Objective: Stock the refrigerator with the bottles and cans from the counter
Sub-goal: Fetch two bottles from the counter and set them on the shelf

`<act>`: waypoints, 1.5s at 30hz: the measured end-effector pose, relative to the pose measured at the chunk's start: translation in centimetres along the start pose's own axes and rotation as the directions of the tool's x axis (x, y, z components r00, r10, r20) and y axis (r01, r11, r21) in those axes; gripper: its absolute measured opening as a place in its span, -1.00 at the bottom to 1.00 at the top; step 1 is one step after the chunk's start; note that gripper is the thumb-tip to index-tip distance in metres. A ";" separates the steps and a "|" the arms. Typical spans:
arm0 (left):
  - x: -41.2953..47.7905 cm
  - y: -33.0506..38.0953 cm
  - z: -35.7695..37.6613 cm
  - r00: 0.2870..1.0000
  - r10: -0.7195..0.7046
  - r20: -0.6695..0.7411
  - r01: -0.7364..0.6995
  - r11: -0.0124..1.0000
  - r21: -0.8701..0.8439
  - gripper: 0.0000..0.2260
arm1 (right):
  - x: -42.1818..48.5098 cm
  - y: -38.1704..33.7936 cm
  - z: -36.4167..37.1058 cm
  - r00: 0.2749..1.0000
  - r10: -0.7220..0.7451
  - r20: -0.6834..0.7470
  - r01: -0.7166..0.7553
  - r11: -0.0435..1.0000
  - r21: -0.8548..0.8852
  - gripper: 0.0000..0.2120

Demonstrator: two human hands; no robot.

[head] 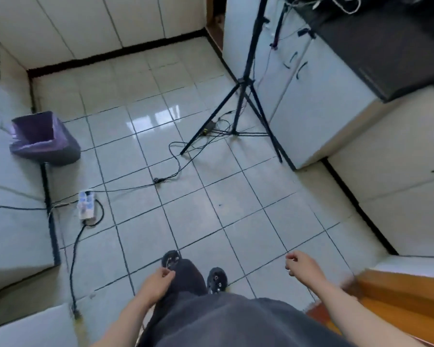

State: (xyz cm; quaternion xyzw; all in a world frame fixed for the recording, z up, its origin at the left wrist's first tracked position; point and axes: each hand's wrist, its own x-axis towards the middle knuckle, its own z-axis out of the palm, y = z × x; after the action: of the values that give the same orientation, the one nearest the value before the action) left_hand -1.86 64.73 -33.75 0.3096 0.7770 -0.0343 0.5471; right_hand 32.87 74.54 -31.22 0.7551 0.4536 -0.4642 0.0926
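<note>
Dark counter [391, 53] partly beyond the upper-right edge

A bin [44, 139] sits at the frame's left, with a power strip [86, 205] on the floor [211, 221] below it. A tripod [241, 96] stands right of centre, beside the cabinets [311, 116] under the upper-right counter [386, 53].

Both hands [158, 281] [302, 265] low, loosely curled
</note>
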 end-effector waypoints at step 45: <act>-3.0 87.0 47.2 0.579 0.650 0.493 -0.804 0.554 0.214 -0.89 | 15.7 37.6 -58.0 0.458 0.718 -0.524 0.171 0.507 0.845 -0.74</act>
State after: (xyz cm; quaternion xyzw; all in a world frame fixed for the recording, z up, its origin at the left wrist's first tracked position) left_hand 83.08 115.01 -25.12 0.7046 0.4332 -0.0207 0.5617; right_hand 100.09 94.95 -22.10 0.8974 0.0150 -0.1589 -0.4114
